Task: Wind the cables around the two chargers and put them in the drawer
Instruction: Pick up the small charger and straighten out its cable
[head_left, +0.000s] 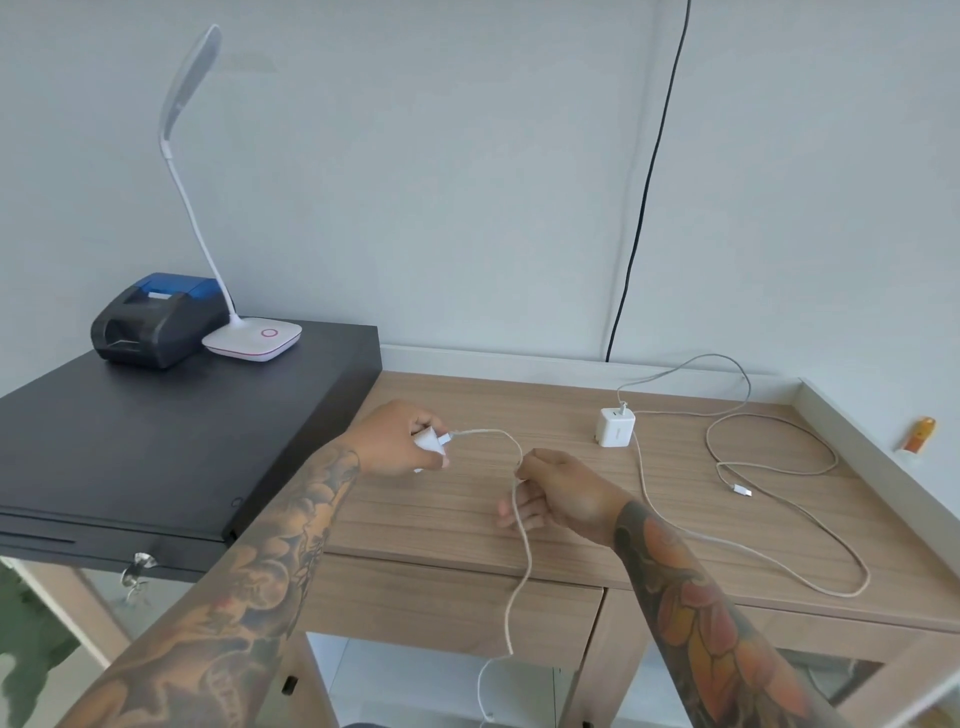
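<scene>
My left hand (397, 441) grips a small white charger (430, 442) just above the wooden desk (447, 512). Its beige cable (522, 566) arcs right from the charger into my right hand (558, 491), which pinches it, then hangs down over the desk's front edge. A second white charger (614, 427) stands upright further back on the desk, untouched. Its long pale cable (779, 470) lies in loose loops over the right half of the desktop. The closed drawer (452, 605) sits below the desk front.
A black cash drawer box (156, 457) stands at the left, carrying a receipt printer (156, 319) and a white desk lamp (253, 338). A black wire (649, 182) runs down the wall. A small orange object (917, 434) lies on the desk's right raised rim.
</scene>
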